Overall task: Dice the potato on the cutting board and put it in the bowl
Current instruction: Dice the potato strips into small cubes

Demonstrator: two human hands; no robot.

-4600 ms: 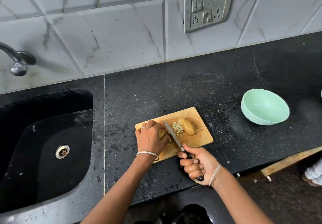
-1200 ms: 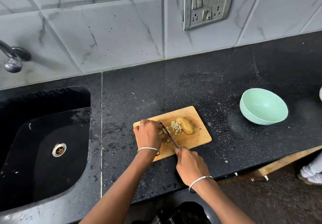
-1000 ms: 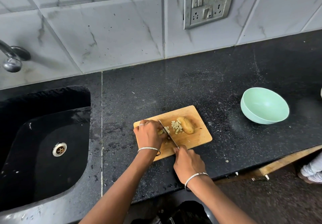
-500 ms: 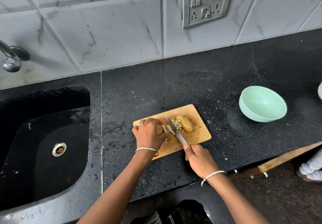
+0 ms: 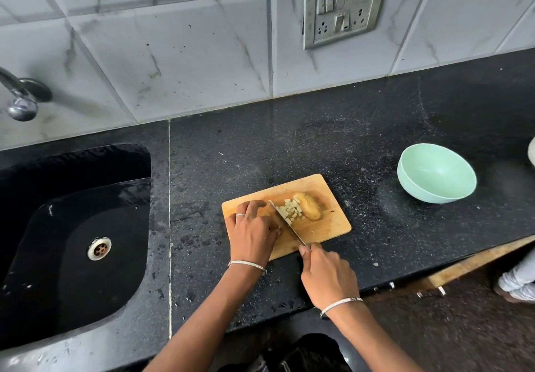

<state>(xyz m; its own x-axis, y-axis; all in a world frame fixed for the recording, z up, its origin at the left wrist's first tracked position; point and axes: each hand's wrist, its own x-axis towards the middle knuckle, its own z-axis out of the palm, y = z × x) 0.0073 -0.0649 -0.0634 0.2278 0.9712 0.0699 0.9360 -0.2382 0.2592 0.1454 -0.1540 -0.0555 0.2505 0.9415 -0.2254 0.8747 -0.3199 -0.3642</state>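
- A wooden cutting board (image 5: 328,228) was set aslant on the black worktop (image 5: 318,140), close to its front edge and about midway along it.
- An uncut potato half (image 5: 309,211) was seen lying on the board towards its back right corner.
- A small heap of diced pieces (image 5: 291,211) was gathered just beside that half, on its left, and touching it.
- The left hand (image 5: 253,234) was pressed down on the left part of the board with its fingers curled; whatever was under it was hidden, so it could not be told whether anything was held.
- The right hand (image 5: 327,277) was clamped round the handle of a knife (image 5: 286,225) at the board's front edge, the handle itself being covered by the fingers.
- The blade was laid slantwise across the board, between the left hand's knuckles and the diced heap, its tip pointed towards the back edge.
- The two hands were kept apart, with the blade between them.
- A pale green bowl (image 5: 437,173) was stood near the right end of the worktop, well apart from the board; nothing could be seen inside it.
- A black sink (image 5: 72,227) was sunk into the left end of the worktop, with a tap (image 5: 20,96) above it.
- A switch plate (image 5: 340,6) was fixed to the tiled wall behind.
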